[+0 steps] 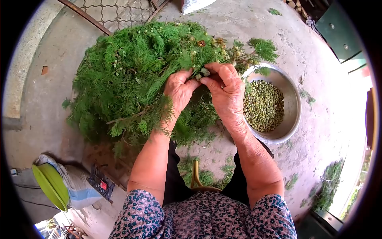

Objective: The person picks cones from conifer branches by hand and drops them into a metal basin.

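My left hand (178, 91) is closed, thumb and fingers pinching an evergreen branch with feathery green leaves. My right hand (227, 88) is closed too, its thumb and fingertips at a small cluster of pale green cones (204, 73) on that branch. The two sets of fingertips nearly meet around the cluster. Under and beyond both hands spreads a big heap of cut evergreen branches (119, 75), some bearing cones. Right of my right hand stands a metal bowl (295, 105) part filled with small round green cones (263, 105).
A wooden chair or stool (195, 175) shows between my knees. At lower left lie a lime-green basin (49, 187) and a grey-and-blue sack (81, 189). Wire mesh (115, 14) and a white sack (195, 5) are at the far side. Leaf scraps (328, 185) litter the concrete floor at right.
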### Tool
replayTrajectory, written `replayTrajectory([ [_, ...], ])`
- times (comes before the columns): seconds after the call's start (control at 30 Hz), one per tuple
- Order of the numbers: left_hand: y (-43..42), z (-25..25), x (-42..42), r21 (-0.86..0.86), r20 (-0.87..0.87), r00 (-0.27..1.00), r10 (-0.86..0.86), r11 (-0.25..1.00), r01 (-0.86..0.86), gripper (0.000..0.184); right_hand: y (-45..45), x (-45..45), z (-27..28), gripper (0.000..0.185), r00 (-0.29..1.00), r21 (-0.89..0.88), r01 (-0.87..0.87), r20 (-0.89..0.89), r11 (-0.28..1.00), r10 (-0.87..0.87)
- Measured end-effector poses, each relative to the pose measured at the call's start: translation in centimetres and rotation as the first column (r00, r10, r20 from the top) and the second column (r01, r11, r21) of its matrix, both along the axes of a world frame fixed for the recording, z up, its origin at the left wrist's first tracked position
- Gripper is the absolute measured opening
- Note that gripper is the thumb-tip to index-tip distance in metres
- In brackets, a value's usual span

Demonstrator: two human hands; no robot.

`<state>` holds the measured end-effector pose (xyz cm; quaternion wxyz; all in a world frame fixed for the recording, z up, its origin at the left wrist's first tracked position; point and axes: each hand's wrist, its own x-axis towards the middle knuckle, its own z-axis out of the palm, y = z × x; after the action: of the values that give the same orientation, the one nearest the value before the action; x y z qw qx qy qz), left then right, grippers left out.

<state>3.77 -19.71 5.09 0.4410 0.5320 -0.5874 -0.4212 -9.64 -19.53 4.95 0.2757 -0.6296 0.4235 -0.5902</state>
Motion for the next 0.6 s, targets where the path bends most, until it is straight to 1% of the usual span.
replayTrajectory([
  [0.07,0.0,-0.1,0.0,0.024,0.057,0.998,-0.026,0.999,0.024,0.018,-0.1,-0.3,-0.2,0.026,0.999,0.024,-0.009,-0.033,1.000,0.010],
  [0.1,-0.1,-0.2,0.1,0.026,0.091,0.995,-0.033,0.999,0.031,0.017,-0.3,-0.5,-0.2,0.024,0.999,0.066,-0.023,-0.036,0.998,0.025],
  [0.13,-0.1,-0.4,0.0,0.027,0.090,0.995,-0.033,0.999,0.030,0.017,-0.5,-0.7,-0.3,0.024,0.999,0.067,-0.023,-0.037,0.997,0.026],
  [0.2,-0.2,-0.7,-0.2,0.006,0.009,0.999,-0.042,0.999,0.042,0.016,-0.8,-1.0,-0.6,0.023,0.999,0.110,-0.040,0.002,0.993,0.040],
  [0.27,-0.1,-0.4,-0.4,0.015,0.008,0.999,-0.044,0.999,0.043,0.016,-0.8,-1.3,-0.4,0.022,0.999,0.112,-0.041,-0.016,0.993,0.043],
  [0.33,-0.2,-0.4,-0.2,0.023,0.007,0.999,-0.044,0.999,0.044,0.016,-0.6,-1.4,0.0,0.022,0.995,0.136,-0.046,-0.077,0.990,0.056],
  [0.4,-0.5,-0.6,0.0,0.045,0.076,0.997,-0.030,0.999,0.027,0.016,-0.6,-1.6,0.2,0.022,0.992,0.129,-0.049,-0.113,0.990,0.064],
  [0.47,-0.4,-0.4,-0.4,0.023,0.070,0.997,-0.016,1.000,0.014,0.015,-0.7,-1.8,0.0,0.022,0.987,0.124,-0.051,-0.148,0.991,0.069],
  [0.53,-0.4,-0.4,-0.6,0.002,0.062,0.998,-0.003,1.000,0.003,0.015,-0.7,-1.8,-0.4,0.020,0.969,0.123,0.001,-0.244,0.992,0.029],
  [0.57,-0.4,-0.5,-0.7,-0.005,0.057,0.998,0.001,1.000,-0.001,0.015,-0.7,-1.9,-0.3,0.020,0.969,0.124,0.002,-0.245,0.992,0.029],
  [0.6,-0.4,-0.6,-0.7,-0.012,0.051,0.999,0.004,1.000,-0.004,0.015,-0.7,-2.0,-0.2,0.018,0.979,0.205,-0.039,-0.190,0.978,0.078],
])
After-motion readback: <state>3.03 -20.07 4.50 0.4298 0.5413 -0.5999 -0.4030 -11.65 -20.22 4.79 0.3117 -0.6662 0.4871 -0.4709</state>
